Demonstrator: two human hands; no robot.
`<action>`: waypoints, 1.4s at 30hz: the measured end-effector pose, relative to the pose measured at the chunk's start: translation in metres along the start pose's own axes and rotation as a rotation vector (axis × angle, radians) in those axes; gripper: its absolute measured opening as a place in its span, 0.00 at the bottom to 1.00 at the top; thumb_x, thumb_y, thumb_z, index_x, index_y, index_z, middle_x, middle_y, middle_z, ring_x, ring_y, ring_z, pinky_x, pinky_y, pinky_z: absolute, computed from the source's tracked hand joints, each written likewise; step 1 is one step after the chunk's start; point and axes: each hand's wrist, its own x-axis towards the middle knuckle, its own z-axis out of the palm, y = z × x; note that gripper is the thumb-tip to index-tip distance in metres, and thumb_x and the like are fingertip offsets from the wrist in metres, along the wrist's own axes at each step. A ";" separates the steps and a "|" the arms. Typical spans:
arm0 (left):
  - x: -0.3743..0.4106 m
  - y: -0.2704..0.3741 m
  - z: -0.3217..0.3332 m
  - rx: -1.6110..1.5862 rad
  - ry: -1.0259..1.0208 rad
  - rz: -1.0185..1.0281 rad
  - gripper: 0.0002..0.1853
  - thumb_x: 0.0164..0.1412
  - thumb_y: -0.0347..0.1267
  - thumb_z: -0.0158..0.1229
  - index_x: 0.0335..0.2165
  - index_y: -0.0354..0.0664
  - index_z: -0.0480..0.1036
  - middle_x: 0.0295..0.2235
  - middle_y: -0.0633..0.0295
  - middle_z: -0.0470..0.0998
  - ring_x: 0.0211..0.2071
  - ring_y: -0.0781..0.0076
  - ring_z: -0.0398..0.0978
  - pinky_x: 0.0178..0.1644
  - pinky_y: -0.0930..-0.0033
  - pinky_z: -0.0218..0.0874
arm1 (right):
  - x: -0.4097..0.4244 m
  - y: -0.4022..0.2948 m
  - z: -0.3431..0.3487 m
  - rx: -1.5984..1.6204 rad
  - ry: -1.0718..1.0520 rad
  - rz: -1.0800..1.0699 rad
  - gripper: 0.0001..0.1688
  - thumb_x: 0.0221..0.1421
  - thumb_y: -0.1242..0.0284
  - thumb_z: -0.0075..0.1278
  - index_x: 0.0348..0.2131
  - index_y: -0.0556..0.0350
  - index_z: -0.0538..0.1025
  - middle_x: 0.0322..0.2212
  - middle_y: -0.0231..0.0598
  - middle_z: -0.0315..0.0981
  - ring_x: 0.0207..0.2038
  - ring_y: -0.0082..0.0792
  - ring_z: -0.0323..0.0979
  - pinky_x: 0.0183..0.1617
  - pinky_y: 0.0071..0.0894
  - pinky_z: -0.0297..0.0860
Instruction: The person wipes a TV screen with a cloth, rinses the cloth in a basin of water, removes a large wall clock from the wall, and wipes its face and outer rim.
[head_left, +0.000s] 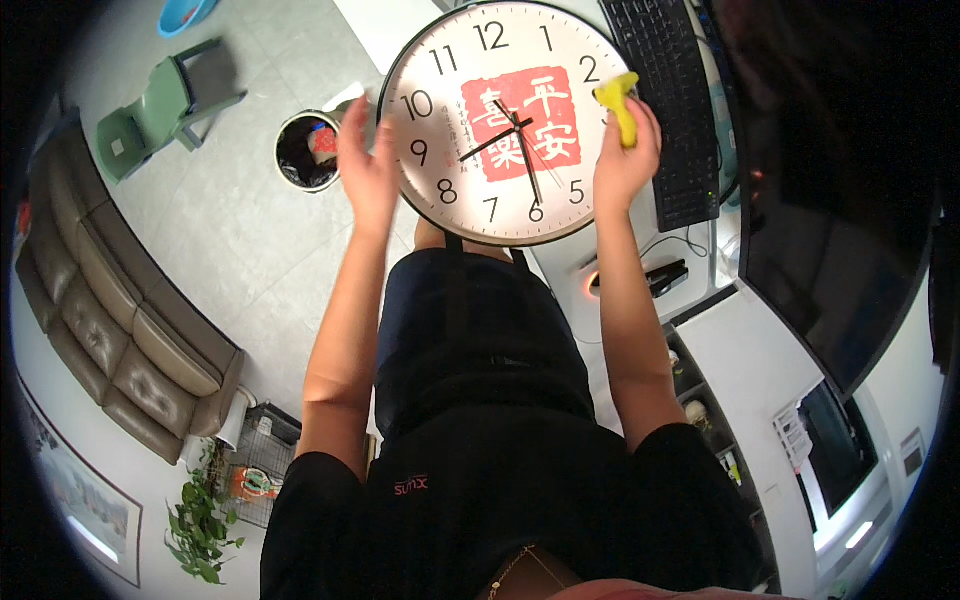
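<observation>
A round wall clock (439, 105) with a white dial, black rim and a red square of white Chinese characters faces up above my knees. My right hand (630, 165) is shut on a yellow T-shaped hand tool (621, 109), possibly a small scraper, over the dial's right edge. On the opposite side my left hand (369, 176) is slightly blurred, thumb and fingers apart on either side of the rim. It holds no separate object; whether it touches the rim is unclear. What supports the clock is hidden.
Right of the clock, a black keyboard (671, 120), a lit mouse (595, 283) and a black stapler-like object (666, 279) lie on the desk (577, 315) beside a large monitor (832, 225). Leftward are a lined bin (282, 150), a green chair (154, 112) and a leather sofa (124, 322).
</observation>
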 end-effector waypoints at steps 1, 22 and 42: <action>0.008 -0.023 -0.007 -0.102 0.001 -0.116 0.26 0.66 0.36 0.54 0.58 0.33 0.64 0.54 0.50 0.71 0.55 0.62 0.68 0.60 0.63 0.57 | 0.006 0.006 0.008 -0.235 -0.058 -0.177 0.17 0.51 0.74 0.59 0.43 0.52 0.79 0.45 0.38 0.74 0.46 0.41 0.71 0.55 0.35 0.65; 0.009 -0.052 0.012 -0.599 -0.179 -0.376 0.24 0.71 0.35 0.48 0.61 0.39 0.63 0.55 0.65 0.70 0.52 0.81 0.65 0.58 0.76 0.54 | -0.001 -0.090 0.182 0.126 -0.258 -0.410 0.16 0.43 0.79 0.60 0.36 0.44 0.83 0.36 0.30 0.74 0.41 0.40 0.69 0.48 0.37 0.68; 0.004 -0.041 0.031 -0.356 0.051 -0.237 0.23 0.72 0.38 0.46 0.57 0.34 0.68 0.31 0.75 0.69 0.30 0.89 0.60 0.36 0.83 0.55 | 0.051 0.017 0.070 -0.488 0.026 -0.095 0.16 0.47 0.70 0.61 0.39 0.40 0.82 0.37 0.28 0.76 0.37 0.37 0.75 0.39 0.38 0.71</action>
